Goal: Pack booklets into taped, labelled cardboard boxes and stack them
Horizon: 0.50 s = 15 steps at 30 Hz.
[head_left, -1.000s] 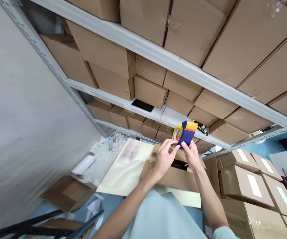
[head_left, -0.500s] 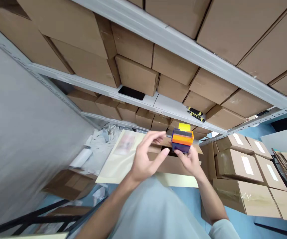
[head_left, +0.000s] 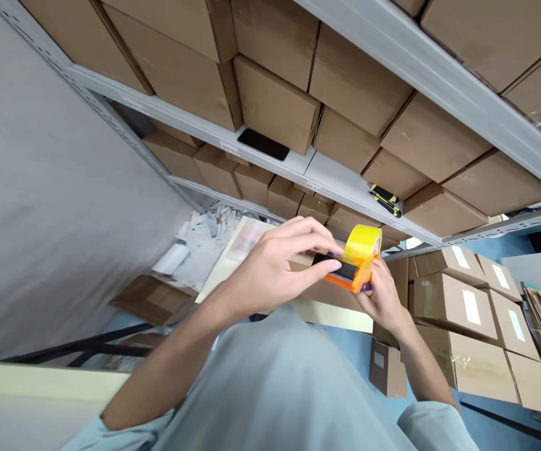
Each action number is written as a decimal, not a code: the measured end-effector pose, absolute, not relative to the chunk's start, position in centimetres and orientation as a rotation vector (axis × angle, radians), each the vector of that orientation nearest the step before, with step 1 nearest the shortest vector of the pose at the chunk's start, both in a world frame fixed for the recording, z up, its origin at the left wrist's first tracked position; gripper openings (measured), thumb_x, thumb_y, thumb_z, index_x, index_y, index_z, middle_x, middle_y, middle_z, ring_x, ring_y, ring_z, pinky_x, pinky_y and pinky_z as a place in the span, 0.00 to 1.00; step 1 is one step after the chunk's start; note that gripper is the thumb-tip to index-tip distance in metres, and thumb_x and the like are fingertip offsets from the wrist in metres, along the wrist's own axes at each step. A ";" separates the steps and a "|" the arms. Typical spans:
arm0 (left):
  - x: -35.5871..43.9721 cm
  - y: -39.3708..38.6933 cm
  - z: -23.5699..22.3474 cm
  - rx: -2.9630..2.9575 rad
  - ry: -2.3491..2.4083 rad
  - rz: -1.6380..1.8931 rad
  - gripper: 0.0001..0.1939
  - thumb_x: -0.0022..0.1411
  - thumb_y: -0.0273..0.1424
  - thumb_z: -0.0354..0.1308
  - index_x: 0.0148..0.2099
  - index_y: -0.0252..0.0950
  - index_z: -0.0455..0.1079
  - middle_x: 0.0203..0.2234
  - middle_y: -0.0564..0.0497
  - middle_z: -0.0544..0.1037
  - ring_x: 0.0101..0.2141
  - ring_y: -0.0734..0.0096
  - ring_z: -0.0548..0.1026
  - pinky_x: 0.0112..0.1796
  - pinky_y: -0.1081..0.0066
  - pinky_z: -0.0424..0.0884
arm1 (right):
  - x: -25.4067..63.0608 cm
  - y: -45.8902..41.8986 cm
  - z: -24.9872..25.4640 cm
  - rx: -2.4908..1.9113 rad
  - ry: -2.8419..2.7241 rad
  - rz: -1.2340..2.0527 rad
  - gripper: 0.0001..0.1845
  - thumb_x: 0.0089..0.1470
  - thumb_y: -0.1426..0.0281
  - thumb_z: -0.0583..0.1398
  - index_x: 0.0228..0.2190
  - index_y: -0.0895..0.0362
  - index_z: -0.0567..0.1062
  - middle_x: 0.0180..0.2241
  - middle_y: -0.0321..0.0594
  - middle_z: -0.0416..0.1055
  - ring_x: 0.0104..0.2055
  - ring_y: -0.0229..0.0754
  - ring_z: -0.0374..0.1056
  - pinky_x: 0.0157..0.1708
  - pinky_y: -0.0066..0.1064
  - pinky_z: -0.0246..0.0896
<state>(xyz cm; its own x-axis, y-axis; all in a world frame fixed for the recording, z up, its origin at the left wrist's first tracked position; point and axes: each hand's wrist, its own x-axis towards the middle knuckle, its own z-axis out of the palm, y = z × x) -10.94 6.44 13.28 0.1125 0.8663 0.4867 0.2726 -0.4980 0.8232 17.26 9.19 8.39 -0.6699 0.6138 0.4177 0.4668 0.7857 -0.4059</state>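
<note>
My right hand is wrapped round an orange and purple tape dispenser, which carries a roll of yellow tape. The dispenser is turned with its dark roller end toward the left. My left hand is at that end, its thumb and fingertips closed in on the front edge; the tape's loose end is not clear. Below the hands a brown cardboard box lies on a cream tabletop, partly hidden by the hands and dispenser.
Shelves of cardboard boxes stand ahead. On the lower shelf lie a black phone-like slab and two yellow-black utility knives. Labelled cartons are stacked at right. White scrap material is heaped beside the wall at left.
My left hand has moved right, from apart to touching the dispenser. The dispenser has been turned in my right hand, showing more of the yellow roll. The view has shifted.
</note>
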 end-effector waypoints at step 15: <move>-11.5 2.2 8.5 1.683 1.422 1.378 0.09 0.76 0.30 0.58 0.41 0.40 0.77 0.37 0.50 0.83 0.39 0.66 0.79 0.43 0.67 0.77 | 17.5 6.9 11.2 -0.995 -2.773 0.872 0.14 0.74 0.56 0.59 0.39 0.52 0.69 0.35 0.42 0.77 0.37 0.49 0.73 0.40 0.39 0.71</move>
